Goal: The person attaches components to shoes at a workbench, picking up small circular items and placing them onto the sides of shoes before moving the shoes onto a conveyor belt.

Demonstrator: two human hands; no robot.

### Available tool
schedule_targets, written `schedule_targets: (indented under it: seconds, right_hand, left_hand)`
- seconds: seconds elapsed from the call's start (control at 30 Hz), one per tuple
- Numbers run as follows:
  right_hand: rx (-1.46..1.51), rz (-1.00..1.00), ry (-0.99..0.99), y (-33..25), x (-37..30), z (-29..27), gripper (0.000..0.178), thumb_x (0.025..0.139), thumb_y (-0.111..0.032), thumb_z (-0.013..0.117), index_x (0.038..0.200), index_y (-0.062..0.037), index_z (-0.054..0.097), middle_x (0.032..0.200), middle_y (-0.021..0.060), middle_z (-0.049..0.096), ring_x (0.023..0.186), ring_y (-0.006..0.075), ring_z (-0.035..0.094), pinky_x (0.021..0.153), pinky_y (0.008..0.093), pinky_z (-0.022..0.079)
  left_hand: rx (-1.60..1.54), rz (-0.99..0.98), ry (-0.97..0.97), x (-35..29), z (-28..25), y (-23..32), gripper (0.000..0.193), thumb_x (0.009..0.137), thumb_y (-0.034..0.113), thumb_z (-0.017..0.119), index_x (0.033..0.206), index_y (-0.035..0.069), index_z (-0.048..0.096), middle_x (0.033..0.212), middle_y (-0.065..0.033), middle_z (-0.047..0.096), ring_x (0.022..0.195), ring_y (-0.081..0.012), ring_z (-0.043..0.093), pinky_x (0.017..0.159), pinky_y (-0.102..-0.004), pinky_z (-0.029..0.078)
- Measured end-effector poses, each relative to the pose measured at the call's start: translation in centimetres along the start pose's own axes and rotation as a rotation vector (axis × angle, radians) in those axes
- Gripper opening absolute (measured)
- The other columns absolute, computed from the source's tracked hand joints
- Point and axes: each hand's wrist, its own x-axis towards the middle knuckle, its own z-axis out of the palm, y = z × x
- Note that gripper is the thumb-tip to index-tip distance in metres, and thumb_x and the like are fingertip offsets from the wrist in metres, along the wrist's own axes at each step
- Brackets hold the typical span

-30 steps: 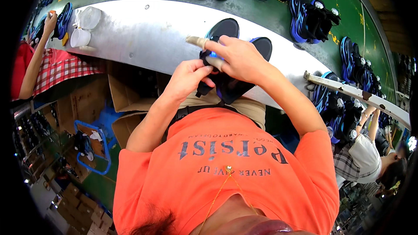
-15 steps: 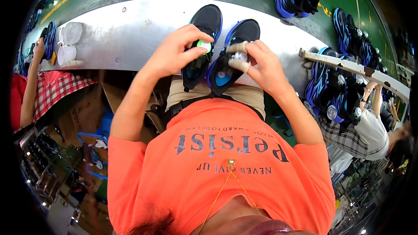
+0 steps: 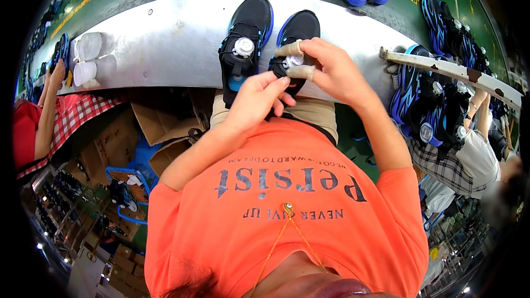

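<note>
A pair of black sneakers with blue soles lies on the metal bench in front of me, toes pointing away. The left sneaker (image 3: 253, 14) has a round white lacing dial (image 3: 243, 47) on its tongue, and no hand touches it. On the right sneaker (image 3: 301, 25), my right hand (image 3: 337, 72) is closed around the other lacing dial (image 3: 293, 61) with thumb and forefinger, both in tan finger covers. My left hand (image 3: 256, 98) is at that sneaker's near end, thumb and forefinger together just below the dial. What they pinch, if anything, is hidden.
The curved metal bench (image 3: 176, 33) bears two clear plastic cups (image 3: 88, 47) at left. A chipped white rail (image 3: 452, 74) crosses at right, beside more sneakers (image 3: 406, 96). Co-workers sit on both sides. Cardboard boxes (image 3: 157, 113) stand below the bench.
My left hand has let go of the left sneaker's dial and moved right and nearer, to the right sneaker. My right hand stays at the right sneaker's dial, its fingers now around it.
</note>
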Motion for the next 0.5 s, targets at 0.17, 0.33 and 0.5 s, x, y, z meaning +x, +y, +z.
schedule_targets:
  seconds: [0.17,0.33,0.5]
  right_hand:
    - [0.024,-0.032,0.020,0.0,-0.1,-0.2,0.032,0.077,-0.017,0.073,0.108,-0.0113,0.068,0.082,0.0050,0.055,0.068,0.0154,0.049,0.061,0.0283,0.042]
    - [-0.100,0.085,0.051,0.7,-0.8,0.7,0.039,0.079,-0.020,0.073,0.116,-0.0164,0.064,0.084,0.0071,0.050,0.076,0.0222,0.053,0.071,0.0296,0.046]
    - [0.015,-0.063,-0.105,0.7,-0.6,-1.2,0.038,0.078,-0.021,0.073,0.114,-0.0171,0.065,0.088,0.0080,0.061,0.076,0.0254,0.061,0.067,0.0337,0.049]
  left_hand:
    - [-0.158,0.084,0.044,0.3,1.1,-1.3,0.022,0.098,0.017,0.050,0.103,-0.003,0.060,0.087,-0.0125,0.067,0.062,-0.0108,0.059,0.055,-0.0235,0.048]
    - [-0.134,0.084,0.081,0.5,2.2,-1.1,0.023,0.098,0.017,0.051,0.103,-0.003,0.060,0.092,-0.0140,0.068,0.066,-0.0117,0.061,0.056,-0.0235,0.049]
    - [-0.106,0.071,0.064,0.4,1.8,-1.2,0.024,0.098,0.017,0.050,0.105,-0.003,0.060,0.096,-0.0139,0.067,0.074,-0.0130,0.064,0.056,-0.0242,0.051]
